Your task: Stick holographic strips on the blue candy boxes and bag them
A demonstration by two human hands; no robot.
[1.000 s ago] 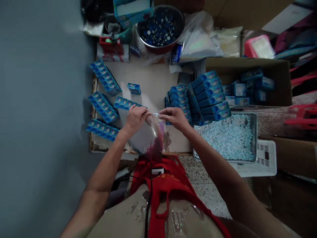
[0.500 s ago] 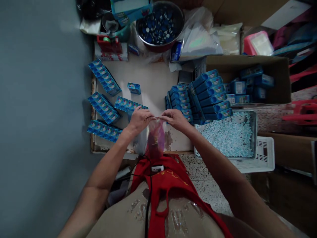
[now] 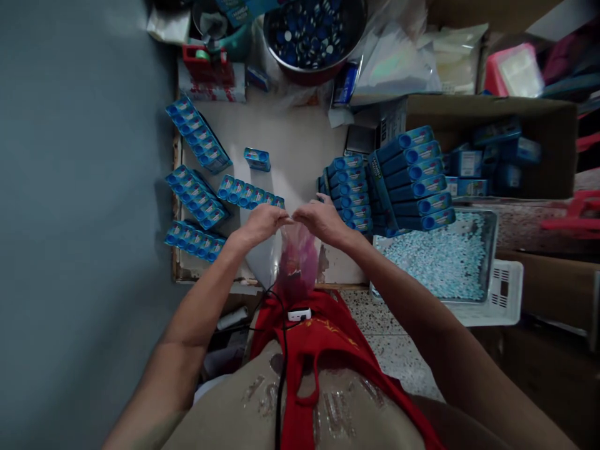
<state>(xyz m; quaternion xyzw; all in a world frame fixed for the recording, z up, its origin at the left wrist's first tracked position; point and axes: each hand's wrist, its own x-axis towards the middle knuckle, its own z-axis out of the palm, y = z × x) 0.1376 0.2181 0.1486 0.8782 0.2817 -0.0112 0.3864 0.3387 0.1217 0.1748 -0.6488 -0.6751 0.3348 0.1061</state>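
Both my hands meet over the near edge of a small white table (image 3: 290, 140). My left hand (image 3: 262, 224) and my right hand (image 3: 321, 220) each pinch the top rim of a clear plastic bag (image 3: 293, 259) that hangs down between them. The fingertips nearly touch. Through the bag shows the red of my apron. Rows of small blue boxes (image 3: 197, 197) lie to the left of my left hand. A stack of blue boxes (image 3: 349, 190) stands just beyond my right hand.
A metal tray of pale blue pellets (image 3: 438, 259) sits on a white basket to the right. A metal bowl of blue caps (image 3: 312, 31) stands at the far edge. A cardboard box (image 3: 492, 156) holds more blue boxes. A grey wall runs along the left.
My hands have drawn together along the bag's top rim, from a hand's width apart to nearly touching. The bag's mouth has narrowed.
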